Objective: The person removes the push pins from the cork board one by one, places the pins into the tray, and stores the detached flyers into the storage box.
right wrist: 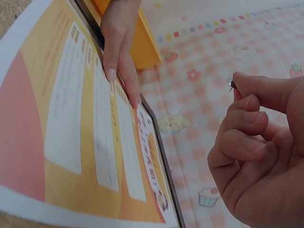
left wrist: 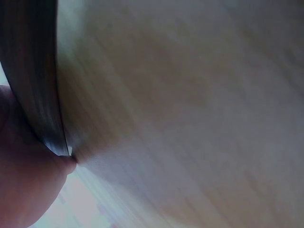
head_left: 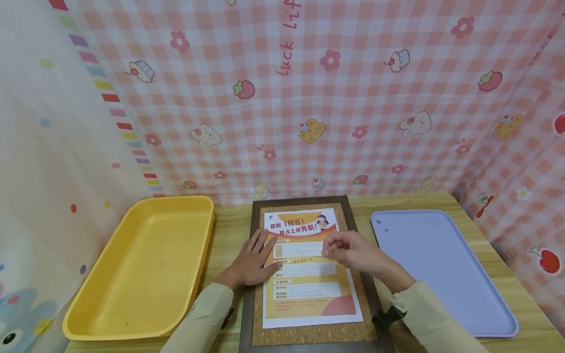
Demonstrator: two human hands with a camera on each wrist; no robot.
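A printed yellow and white poster [head_left: 309, 306] lies on a cork board [head_left: 318, 338] with a dark frame. My left hand [head_left: 252, 262] rests with its fingers spread over the left side of the frame and the poster's left edge. Above the poster's right half is my right hand [head_left: 353, 252], pinching a small thumbtack [right wrist: 231, 84] between thumb and forefinger, its other fingers curled. The tack's thin point shows in the right wrist view. Another tack [head_left: 271, 216] sits at the poster's top left corner.
To the left stands a yellow tray [head_left: 205, 235]. On the right, a lilac tray [head_left: 441, 264] holds small tacks [head_left: 386, 230] near its upper left corner. A pink checked cloth [head_left: 282, 108] hangs behind the wooden table [head_left: 225, 245].
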